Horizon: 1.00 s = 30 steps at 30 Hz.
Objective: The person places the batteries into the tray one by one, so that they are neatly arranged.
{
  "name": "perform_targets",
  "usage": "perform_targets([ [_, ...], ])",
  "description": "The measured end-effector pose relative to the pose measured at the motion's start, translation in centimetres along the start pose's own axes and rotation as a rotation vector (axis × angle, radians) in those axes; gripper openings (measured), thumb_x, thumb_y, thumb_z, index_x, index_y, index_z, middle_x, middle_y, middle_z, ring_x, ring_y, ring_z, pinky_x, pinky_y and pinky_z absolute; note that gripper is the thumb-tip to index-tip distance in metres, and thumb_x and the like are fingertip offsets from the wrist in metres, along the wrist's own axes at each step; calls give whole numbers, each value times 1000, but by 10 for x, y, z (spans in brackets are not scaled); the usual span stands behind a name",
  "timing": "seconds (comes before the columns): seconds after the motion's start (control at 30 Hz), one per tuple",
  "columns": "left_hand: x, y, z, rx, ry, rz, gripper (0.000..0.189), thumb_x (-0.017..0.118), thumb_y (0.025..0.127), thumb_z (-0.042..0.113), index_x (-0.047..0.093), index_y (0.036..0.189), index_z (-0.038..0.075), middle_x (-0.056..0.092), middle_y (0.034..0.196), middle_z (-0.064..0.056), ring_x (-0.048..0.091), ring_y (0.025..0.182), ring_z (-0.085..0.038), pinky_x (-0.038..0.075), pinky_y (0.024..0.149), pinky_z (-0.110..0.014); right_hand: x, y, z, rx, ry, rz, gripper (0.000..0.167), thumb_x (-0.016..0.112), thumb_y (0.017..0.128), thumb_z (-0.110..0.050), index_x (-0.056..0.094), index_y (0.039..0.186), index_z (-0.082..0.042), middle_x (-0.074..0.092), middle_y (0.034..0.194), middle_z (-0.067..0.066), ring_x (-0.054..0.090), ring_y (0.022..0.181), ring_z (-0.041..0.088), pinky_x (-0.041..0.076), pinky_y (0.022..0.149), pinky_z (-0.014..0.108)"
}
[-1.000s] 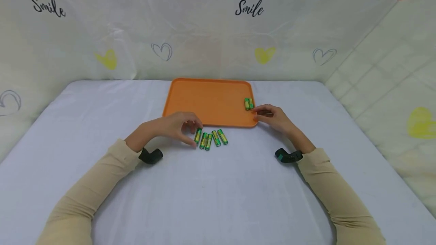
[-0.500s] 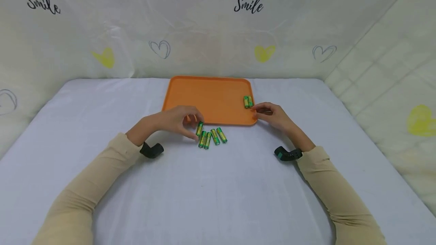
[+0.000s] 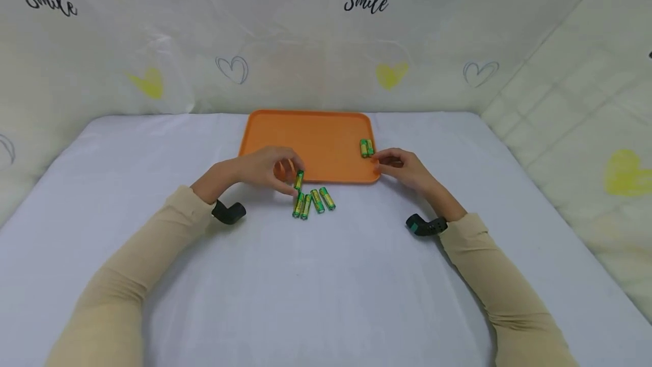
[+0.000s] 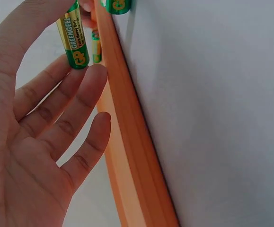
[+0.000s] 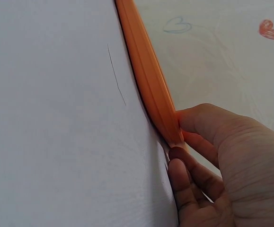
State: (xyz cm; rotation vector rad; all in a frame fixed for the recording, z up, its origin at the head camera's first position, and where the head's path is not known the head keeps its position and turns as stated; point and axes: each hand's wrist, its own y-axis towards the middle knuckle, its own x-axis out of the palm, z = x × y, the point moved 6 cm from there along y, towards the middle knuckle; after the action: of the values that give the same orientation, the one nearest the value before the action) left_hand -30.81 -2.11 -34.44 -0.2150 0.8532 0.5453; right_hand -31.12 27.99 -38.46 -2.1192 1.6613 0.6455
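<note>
In the head view my left hand (image 3: 267, 169) pinches a green and gold battery (image 3: 299, 180) by the front edge of the orange tray (image 3: 305, 146). The left wrist view shows the lettering on this held battery (image 4: 73, 40), with the lower fingers spread loosely. Several loose batteries (image 3: 317, 201) lie in a row on the white cloth just below it. Two batteries (image 3: 364, 148) stand side by side inside the tray at its right edge. There my right hand (image 3: 407, 170) grips the tray's rim near the front right corner; the right wrist view shows the thumb and fingers at that rim (image 5: 148, 71).
A white cloth (image 3: 285, 287) covers the table. Behind it hangs a pale backdrop (image 3: 300, 27) with hearts and lettering. Each wrist wears a black camera, one left (image 3: 228, 212) and one right (image 3: 425, 225).
My left hand has lifted the leftmost battery away from the row, moving it forward to the tray's front edge. My right hand stays at the tray's rim. The head view has tilted slightly.
</note>
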Motion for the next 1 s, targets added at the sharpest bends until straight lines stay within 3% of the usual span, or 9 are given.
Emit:
perform_targets([
  [0.17,-6,5,0,-44,2,0,50,83,78,34,62,116,11,64,108,1,60,95,-16,50,84,-35,0,1,0,5,9,0,36,66,94,-17,61,127,-2,60,126,17,53,112,22,41,102,36],
  [0.33,-10,13,-2,-40,10,9,49,83,78,32,62,117,9,64,108,0,61,95,-17,51,83,-35,-1,-3,-7,29,26,-10,38,66,95,-17,60,128,0,58,128,18,52,116,27,40,104,40],
  [0.73,-24,34,-14,-74,-1,68,48,82,79,26,60,118,7,63,110,-3,61,98,-21,52,83,-35,0,0,1,29,52,-9,36,67,94,-17,61,127,-3,60,128,15,53,114,25,41,102,39],
  [1.0,-30,53,-24,-47,-9,116,48,81,80,25,59,120,8,62,112,-3,61,95,-18,51,83,-36,-1,0,-1,9,41,2,36,66,94,-16,61,127,-1,59,127,17,52,113,24,40,102,37],
])
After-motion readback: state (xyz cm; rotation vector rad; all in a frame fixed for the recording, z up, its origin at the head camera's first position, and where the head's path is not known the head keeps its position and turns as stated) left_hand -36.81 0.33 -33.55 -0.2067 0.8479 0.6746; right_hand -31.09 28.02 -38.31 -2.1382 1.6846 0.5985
